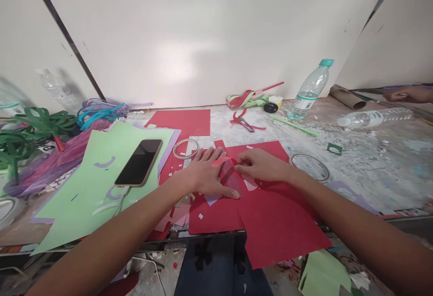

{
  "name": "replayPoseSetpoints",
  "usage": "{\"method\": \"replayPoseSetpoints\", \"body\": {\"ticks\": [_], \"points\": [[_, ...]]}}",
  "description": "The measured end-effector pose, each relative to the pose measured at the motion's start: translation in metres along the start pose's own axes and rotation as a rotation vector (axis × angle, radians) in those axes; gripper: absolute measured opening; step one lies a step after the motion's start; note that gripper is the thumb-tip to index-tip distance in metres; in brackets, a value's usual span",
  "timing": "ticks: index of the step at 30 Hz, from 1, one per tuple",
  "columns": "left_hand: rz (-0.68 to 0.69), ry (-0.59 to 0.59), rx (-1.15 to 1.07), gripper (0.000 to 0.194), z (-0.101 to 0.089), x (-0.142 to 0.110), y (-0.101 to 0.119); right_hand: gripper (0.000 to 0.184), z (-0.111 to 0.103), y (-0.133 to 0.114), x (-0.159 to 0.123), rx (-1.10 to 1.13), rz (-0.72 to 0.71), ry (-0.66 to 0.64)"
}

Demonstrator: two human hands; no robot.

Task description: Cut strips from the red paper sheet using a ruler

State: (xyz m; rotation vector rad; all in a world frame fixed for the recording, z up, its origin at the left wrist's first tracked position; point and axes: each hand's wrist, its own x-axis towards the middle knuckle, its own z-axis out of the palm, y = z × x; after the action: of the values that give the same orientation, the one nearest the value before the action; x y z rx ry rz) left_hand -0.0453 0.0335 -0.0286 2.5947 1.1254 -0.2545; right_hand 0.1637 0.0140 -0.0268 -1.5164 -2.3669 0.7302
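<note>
My left hand (206, 174) lies flat with fingers spread on a small red paper piece (230, 176), pressing it down on larger red paper sheets (270, 224) at the table's front middle. My right hand (260, 165) is closed in a pinch on the right edge of that same small red piece, fingertips meeting those of the left hand. A clear tape roll (186, 148) lies just behind the left hand, another tape roll (311, 166) to the right of my right wrist.
A phone (139, 162) on a cable rests on light green paper (98, 183). Red scissors (244, 122), a standing water bottle (309, 89), a lying bottle (372, 118) and a cardboard tube (347, 97) sit behind. Green and blue paper strips (40, 127) pile left. Another person's hand (406, 93) shows far right.
</note>
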Motion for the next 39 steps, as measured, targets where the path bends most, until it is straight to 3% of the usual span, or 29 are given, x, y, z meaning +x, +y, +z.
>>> {"method": "replayPoseSetpoints", "body": {"ticks": [18,31,39], "points": [[0.092,-0.035,0.047,0.128,0.007,-0.004,0.011,0.032,0.005,0.011,0.004,-0.026,-0.011,0.006],[0.085,-0.024,-0.059,0.117,0.01,-0.007,0.006,0.029,0.0,0.004,0.0,0.014,-0.007,-0.031],[0.082,-0.036,-0.053,0.119,0.004,-0.007,0.011,0.026,-0.007,-0.001,-0.006,0.076,-0.01,-0.136]]}}
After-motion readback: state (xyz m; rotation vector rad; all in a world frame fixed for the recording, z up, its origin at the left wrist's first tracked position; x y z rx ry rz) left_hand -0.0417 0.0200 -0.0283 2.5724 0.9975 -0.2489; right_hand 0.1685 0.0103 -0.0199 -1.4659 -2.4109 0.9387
